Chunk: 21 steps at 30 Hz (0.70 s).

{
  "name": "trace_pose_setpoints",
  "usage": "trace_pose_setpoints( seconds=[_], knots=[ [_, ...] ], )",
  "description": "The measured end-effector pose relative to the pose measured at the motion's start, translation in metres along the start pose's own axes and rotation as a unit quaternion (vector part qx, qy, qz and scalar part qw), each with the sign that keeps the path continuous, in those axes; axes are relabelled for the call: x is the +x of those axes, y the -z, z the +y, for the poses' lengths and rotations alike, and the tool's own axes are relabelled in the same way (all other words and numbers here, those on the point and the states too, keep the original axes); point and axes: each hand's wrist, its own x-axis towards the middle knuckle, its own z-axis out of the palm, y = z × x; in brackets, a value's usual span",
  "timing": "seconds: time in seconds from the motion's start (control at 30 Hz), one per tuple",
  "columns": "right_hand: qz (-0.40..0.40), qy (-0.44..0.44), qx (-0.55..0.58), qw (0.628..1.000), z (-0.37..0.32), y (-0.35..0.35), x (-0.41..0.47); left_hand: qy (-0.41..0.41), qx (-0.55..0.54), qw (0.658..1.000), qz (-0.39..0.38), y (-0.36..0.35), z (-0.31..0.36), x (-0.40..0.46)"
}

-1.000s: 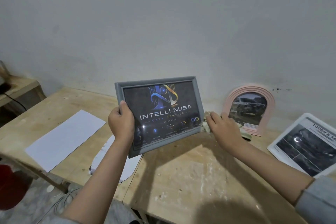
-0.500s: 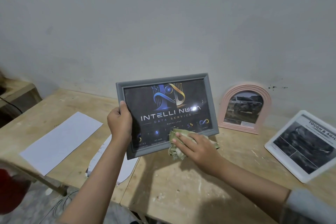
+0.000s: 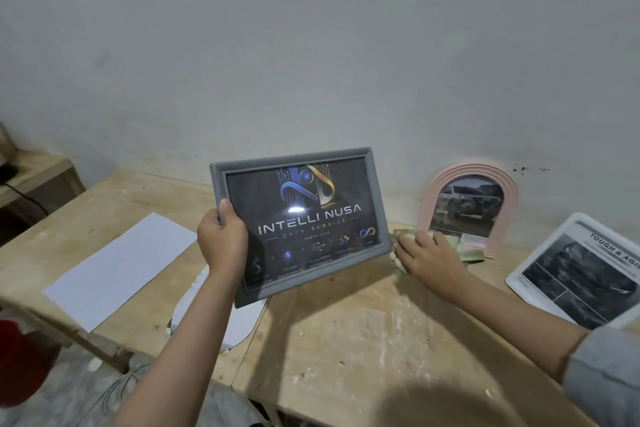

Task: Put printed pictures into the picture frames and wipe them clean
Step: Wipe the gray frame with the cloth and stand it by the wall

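Observation:
My left hand (image 3: 221, 239) grips the left edge of a grey picture frame (image 3: 376, 198), held tilted above the wooden table (image 3: 346, 340). A dark "INTELLI NUSA" print sits inside it, with a light glare on the glass. My right hand (image 3: 433, 256) holds a crumpled greenish cloth (image 3: 471, 253) on the table, just off the frame's lower right corner. Behind that hand a pink arched frame (image 3: 431, 191) with a car picture leans against the wall.
A white frame (image 3: 516, 276) holding a black-and-white car print lies at the right. A blank white sheet (image 3: 121, 267) lies at the left, and an arch-shaped white cutout (image 3: 242, 322) lies under the grey frame. A red object (image 3: 20, 364) is on the floor.
Half a second ago my right hand pressed the cloth on the lower glass of the grey frame. It has since swept right, off the frame, down to the table.

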Motion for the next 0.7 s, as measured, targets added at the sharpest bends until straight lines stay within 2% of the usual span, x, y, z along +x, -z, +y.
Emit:
trace_pose_setpoints(
  seconds=[0.1,0.23,0.4,0.53,0.7],
  knots=[
    [-0.003,-0.054,0.006,0.999,0.013,0.012,0.019,-0.012,0.021,1.0,0.008,-0.002,0.0,-0.004],
    [0.089,-0.131,0.11,0.981,0.025,0.038,0.062,-0.034,0.053,0.998,-0.013,-0.001,0.002,-0.007],
    [0.183,-0.185,0.2,0.945,0.036,0.064,0.112,-0.039,0.04,0.997,-0.06,-0.001,0.007,-0.011],
    [0.248,-0.146,0.254,0.923,0.012,0.09,0.145,-0.049,0.025,0.994,-0.099,-0.01,0.014,-0.024],
    [0.255,-0.048,0.23,0.938,-0.021,0.103,0.177,-0.092,0.021,0.986,-0.14,-0.024,0.022,-0.041]
  ],
)
